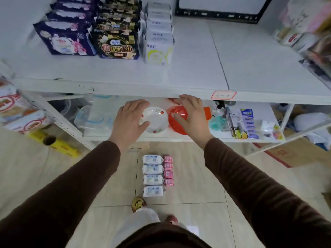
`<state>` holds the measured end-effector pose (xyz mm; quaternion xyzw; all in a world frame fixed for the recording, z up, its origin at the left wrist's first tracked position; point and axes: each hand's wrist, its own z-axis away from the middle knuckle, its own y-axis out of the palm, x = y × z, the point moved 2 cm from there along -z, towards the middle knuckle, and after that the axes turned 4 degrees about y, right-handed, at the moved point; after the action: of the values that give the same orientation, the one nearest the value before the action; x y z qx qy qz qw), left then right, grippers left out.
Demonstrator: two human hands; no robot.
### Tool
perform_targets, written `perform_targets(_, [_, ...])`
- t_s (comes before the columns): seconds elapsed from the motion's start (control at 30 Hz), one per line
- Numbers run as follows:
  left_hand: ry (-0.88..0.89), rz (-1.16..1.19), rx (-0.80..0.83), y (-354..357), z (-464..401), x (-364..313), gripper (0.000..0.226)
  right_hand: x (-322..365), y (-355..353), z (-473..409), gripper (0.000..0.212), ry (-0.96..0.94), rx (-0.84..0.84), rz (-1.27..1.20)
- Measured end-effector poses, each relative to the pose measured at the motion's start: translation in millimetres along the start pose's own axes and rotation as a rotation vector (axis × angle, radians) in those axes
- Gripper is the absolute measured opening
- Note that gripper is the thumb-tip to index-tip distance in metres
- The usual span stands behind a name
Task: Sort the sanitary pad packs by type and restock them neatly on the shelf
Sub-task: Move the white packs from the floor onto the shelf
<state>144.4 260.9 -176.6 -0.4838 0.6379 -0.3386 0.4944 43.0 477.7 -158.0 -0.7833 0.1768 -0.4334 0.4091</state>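
On the white shelf (197,68), three rows of pad packs stand at the back left: dark purple packs (64,39), black packs (116,45) and white ABC packs (158,51). On the floor below lie a column of white-and-blue packs (153,175) and, touching its right side, a column of small pink packs (168,170). My left hand (129,120) and my right hand (190,114) hover empty, fingers spread, in front of the shelf's front edge, well above the floor packs.
The lower shelf holds a white flowered bowl (155,120), a red plastic bowl (176,120), clear containers (89,117) and small packaged goods (250,124). Wrapped goods (304,24) crowd the shelf's right end. A yellow roll (53,143) and cardboard boxes (290,153) lie on the floor.
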Motion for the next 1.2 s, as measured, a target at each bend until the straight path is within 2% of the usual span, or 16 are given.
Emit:
perform_targets(0.33, [-0.169, 0.059, 0.220, 62, 124, -10, 0.062, -31, 64, 115, 0.041, 0.096, 0.212, -0.001])
perform_targets(0.6, [-0.167, 0.178, 0.420, 137, 197, 19, 0.059, -58, 148, 211, 0.044, 0.358, 0.320, -0.062])
perform_targets(0.9, [-0.212, 0.277, 0.610, 293, 293, 70, 0.056, -132, 295, 326, 0.057, 0.632, 0.492, -0.069])
perform_targets(1.03, [-0.247, 0.280, 0.661, 375, 328, 89, 0.057, -183, 364, 364, 0.065, 0.651, 0.599, -0.021])
perform_targets(1.2, [-0.270, 0.243, 0.657, 470, 351, 114, 0.057, -245, 451, 391, 0.076, 0.586, 0.705, 0.083])
